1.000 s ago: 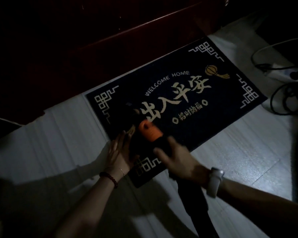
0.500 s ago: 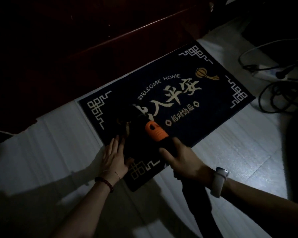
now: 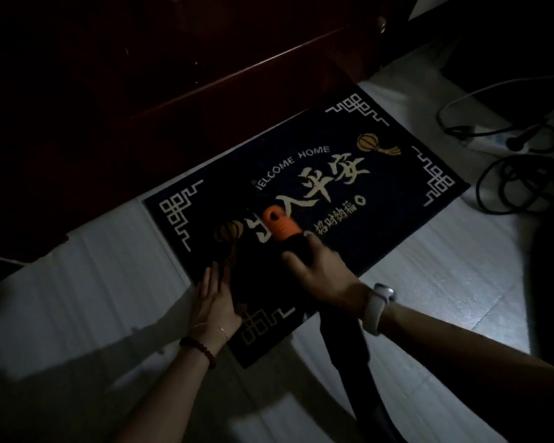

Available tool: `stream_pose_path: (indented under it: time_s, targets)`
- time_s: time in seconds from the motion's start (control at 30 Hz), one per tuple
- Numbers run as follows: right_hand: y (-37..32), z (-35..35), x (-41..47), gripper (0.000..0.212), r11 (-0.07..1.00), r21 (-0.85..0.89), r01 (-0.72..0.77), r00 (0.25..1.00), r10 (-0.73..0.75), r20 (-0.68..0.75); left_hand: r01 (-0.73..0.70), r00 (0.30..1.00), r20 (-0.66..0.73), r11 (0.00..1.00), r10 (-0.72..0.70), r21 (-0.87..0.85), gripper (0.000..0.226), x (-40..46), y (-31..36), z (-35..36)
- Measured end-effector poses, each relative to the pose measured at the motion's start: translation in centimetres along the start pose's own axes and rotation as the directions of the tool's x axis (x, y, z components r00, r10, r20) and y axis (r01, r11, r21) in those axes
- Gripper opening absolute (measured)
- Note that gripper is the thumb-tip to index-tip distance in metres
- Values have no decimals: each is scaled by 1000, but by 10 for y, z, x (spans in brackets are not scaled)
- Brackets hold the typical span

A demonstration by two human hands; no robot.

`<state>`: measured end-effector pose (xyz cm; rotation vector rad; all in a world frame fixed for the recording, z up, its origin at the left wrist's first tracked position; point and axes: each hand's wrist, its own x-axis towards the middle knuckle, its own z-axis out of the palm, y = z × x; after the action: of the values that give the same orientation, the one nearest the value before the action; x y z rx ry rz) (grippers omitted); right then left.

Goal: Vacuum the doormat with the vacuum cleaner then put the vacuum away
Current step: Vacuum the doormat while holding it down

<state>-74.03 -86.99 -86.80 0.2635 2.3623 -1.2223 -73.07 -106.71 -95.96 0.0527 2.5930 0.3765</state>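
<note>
Vacuum nozzle (image 3: 279, 223) pushed further up doormat (image 3: 397, 199), cables (image 3: 518, 183) right

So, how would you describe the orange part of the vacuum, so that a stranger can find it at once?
Look at the dark rectangular doormat with pale lettering on the light floor. Near its middle, just above the right hand, the ribbed orange plastic collar sits on the black vacuum tube. It is the only bright orange piece there.

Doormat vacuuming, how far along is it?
Nothing looks finished. In hand: the right hand grips the vacuum, its orange end over the doormat lettering, while the left hand lies flat on the near edge. Left: the rest of the doormat, then putting the vacuum away.
</note>
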Motion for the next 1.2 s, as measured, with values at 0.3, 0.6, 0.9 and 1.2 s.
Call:
stream_pose_path:
  time_s: [0.3,0.6,0.9,1.2]
  targets:
    - [16,-80,53,42,966,213,-149,868,231,-439,-42,999,33,999,41,24,78,2,-6,0]
    - [12,-39,43,31,998,55,-19,987,27,-158,-80,996,-25,997,80,-6,78,1,-12,1]
    - [-9,-26,76,43,974,225,8,957,58,-285,-165,986,-40,977,161,-134,125,2,-23,5]
    - [-49,58,50,40,987,20,157,973,-159,167,-286,958,-28,952,285,-109,83,15,-49,12]
